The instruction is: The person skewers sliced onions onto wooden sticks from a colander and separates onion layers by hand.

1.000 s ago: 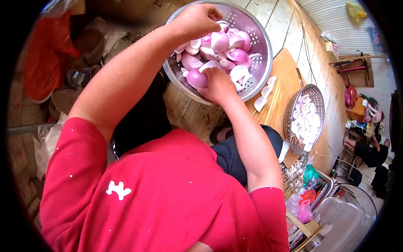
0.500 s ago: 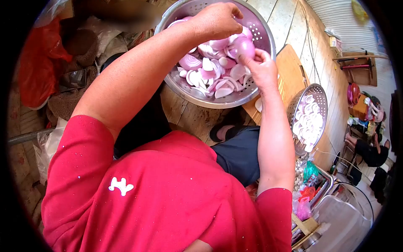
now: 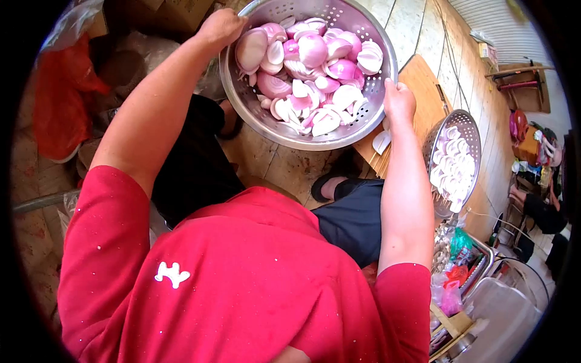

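Note:
A large metal colander (image 3: 311, 144) holds cut purple onions (image 3: 313, 51), some in halves and others in loose white-purple layers. My left hand (image 3: 223, 28) is closed on the colander's upper left rim. On the right side, my right hand (image 3: 399, 103) grips the rim with its thumb up. Both hands are apart from the onion pieces. Beside the right forearm, a wooden board (image 3: 419, 91) lies partly under the colander, with onion pieces and thin sticks on it.
A second colander (image 3: 472, 130) with onion pieces on sticks stands right of the board. Below it are plastic bags (image 3: 451, 296) and a clear bin (image 3: 502, 320). A red bag (image 3: 60, 103) lies at left. Another person's legs (image 3: 541, 209) show at far right.
Both hands have moved from the onions to the colander's rim, the left going left. The onion half held in my right hand has been let go. The view has shifted slightly.

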`<state>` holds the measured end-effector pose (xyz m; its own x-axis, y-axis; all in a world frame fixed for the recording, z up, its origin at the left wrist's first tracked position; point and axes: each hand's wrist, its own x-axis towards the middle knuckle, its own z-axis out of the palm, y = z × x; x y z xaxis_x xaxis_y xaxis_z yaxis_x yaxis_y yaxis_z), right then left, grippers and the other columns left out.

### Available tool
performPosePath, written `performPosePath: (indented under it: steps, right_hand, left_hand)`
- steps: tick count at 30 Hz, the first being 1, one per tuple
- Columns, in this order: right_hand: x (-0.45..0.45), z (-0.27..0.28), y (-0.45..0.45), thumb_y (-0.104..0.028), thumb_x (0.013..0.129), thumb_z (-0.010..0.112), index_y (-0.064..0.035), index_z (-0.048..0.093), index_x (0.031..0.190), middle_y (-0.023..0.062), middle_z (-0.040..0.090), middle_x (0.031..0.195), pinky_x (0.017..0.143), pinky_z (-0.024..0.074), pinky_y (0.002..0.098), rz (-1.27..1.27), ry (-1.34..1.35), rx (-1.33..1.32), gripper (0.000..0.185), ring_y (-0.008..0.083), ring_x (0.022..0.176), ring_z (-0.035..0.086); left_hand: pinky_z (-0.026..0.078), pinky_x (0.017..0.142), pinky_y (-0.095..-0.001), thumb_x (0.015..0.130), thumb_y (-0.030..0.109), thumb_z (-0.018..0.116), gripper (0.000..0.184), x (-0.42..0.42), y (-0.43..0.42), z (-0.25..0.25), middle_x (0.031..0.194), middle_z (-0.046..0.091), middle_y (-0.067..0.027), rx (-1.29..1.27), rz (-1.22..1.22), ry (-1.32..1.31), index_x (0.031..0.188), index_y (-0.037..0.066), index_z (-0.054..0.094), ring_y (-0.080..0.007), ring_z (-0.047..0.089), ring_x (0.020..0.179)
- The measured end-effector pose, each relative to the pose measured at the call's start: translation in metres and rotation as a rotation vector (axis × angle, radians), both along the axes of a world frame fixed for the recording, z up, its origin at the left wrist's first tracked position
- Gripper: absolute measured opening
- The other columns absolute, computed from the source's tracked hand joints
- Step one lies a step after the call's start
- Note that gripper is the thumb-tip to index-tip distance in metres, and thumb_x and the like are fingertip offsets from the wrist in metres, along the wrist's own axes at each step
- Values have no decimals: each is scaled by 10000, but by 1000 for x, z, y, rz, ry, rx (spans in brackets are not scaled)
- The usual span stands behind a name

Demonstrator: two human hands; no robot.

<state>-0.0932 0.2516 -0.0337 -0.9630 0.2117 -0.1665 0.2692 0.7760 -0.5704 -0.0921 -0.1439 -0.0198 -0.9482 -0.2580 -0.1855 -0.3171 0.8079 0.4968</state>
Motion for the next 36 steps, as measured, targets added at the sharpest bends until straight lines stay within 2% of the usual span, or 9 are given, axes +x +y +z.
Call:
performPosePath:
  steps: [5,8,12,14,19,28,32,34,36]
  right_hand:
    - [6,1,-5,-362,863,476,0,658,879,212,655,822,772,464,414,-125,150,22,405,367,818,627]
    - [13,19,-5,-351,868,492,7,637,826,175,644,737,700,463,411,-215,293,-20,388,319,706,624]
    - [30,63,-7,-314,863,551,11,582,743,102,565,620,592,428,375,-182,644,-262,348,189,562,525]
    - [29,45,0,-324,869,536,11,590,754,104,574,633,603,438,378,-138,410,-113,358,201,571,545]
    - [39,49,-2,-287,867,496,2,646,807,188,643,743,711,466,404,-208,269,-143,331,337,749,624]
    - [44,61,9,-322,864,505,2,606,750,153,601,657,619,440,391,-246,527,-166,358,261,613,580]
    - [37,48,9,-322,863,492,8,609,771,174,601,666,651,449,399,-230,455,-16,362,292,661,602]
    - [41,51,9,-323,858,496,-3,633,805,178,630,723,696,461,403,-223,319,-116,352,316,725,622]
    - [40,41,12,-319,855,494,-7,644,824,182,642,756,717,463,405,-241,267,-81,347,322,752,628]
  left_hand:
    - [460,824,-423,822,250,466,339,-2,8,-4,927,639,-238,104,177,201,951,3,658,-396,603,915]
    - [461,674,-280,877,237,541,299,4,16,35,805,636,-78,338,247,429,1014,-11,636,-132,562,726]
    - [464,671,-295,879,247,550,296,16,21,68,838,648,-87,292,131,716,1005,-6,638,-153,575,735]
    - [466,683,-301,875,250,556,302,12,22,44,849,652,-102,250,253,275,1001,-13,636,-167,585,754]
    - [475,766,-371,824,239,519,307,10,28,32,879,658,-188,360,242,270,954,-6,651,-293,632,826]
    - [449,582,-253,889,216,553,250,18,36,68,773,612,-25,564,125,639,967,-6,637,-96,525,642]
    - [460,663,-310,859,234,557,301,5,38,42,828,633,-82,279,232,311,1012,-13,636,-165,565,725]
    - [465,797,-366,807,249,507,317,9,43,35,927,656,-194,495,325,259,956,16,661,-306,623,879]
    - [461,810,-370,802,236,494,317,8,44,27,945,656,-191,439,317,225,958,17,662,-315,620,894]
